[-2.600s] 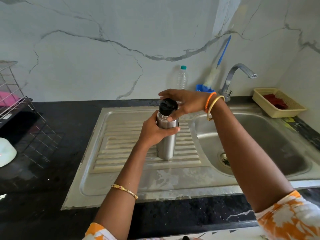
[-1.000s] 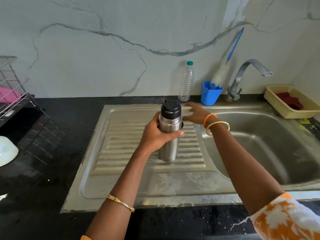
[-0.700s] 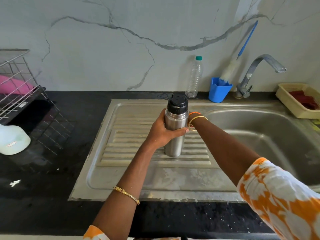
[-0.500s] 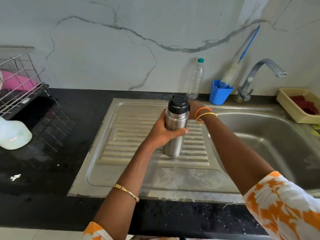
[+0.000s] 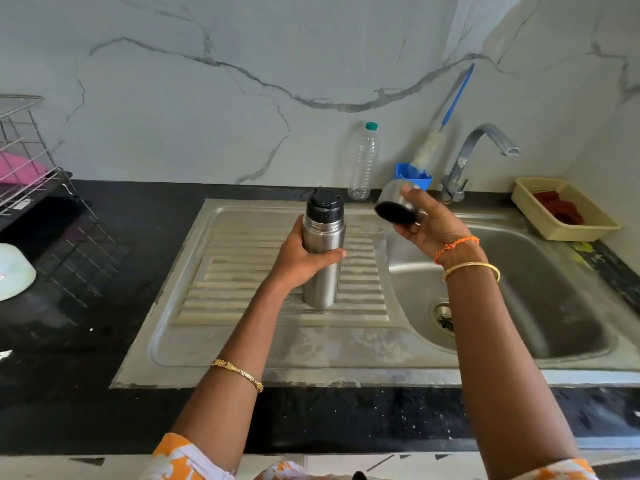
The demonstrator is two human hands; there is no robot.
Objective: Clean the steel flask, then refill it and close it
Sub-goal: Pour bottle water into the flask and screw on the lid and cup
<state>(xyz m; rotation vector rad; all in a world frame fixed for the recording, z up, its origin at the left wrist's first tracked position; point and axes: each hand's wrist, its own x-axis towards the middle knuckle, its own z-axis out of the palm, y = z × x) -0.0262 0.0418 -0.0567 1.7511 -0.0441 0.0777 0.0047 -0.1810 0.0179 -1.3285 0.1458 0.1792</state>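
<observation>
Currently head view only. Steel flask (image 5: 323, 258) upright on ribbed drainboard (image 5: 242, 271), centre of frame, black stopper (image 5: 325, 204) already seated in neck. Left hand (image 5: 301, 258) wrapped round flask body, thumb across front. Right hand (image 5: 429, 226) right of centre, apart from flask, gripping steel outer cap (image 5: 396, 206) with dark open mouth tilted toward lower left. Looks like final step: cap to go over stopper. Cannot tell fill level; body opaque.

Upper right of frame: tap (image 5: 478, 157), blue cup (image 5: 412, 174) holding bottle brush (image 5: 436, 133), clear plastic bottle (image 5: 363, 164) just left of cup. Sink basin (image 5: 519, 292) lower right of flask, drain visible. Yellow basket (image 5: 561, 209) at far right on black desk (image 5: 104, 358). Wire rack (image 5: 27, 157) at left edge.

Risks, judged:
- Cap coming in tilted: cross-threading or jamming on neck threads.
- Drainboard ribbed and likely wet: flask base could skid or rock under twisting load if left grip loosens.
- Steel cap smooth, maybe wet: slip from fingers, drop into basin.
- Stopper not fully tight: leak hidden once cap on.
</observation>
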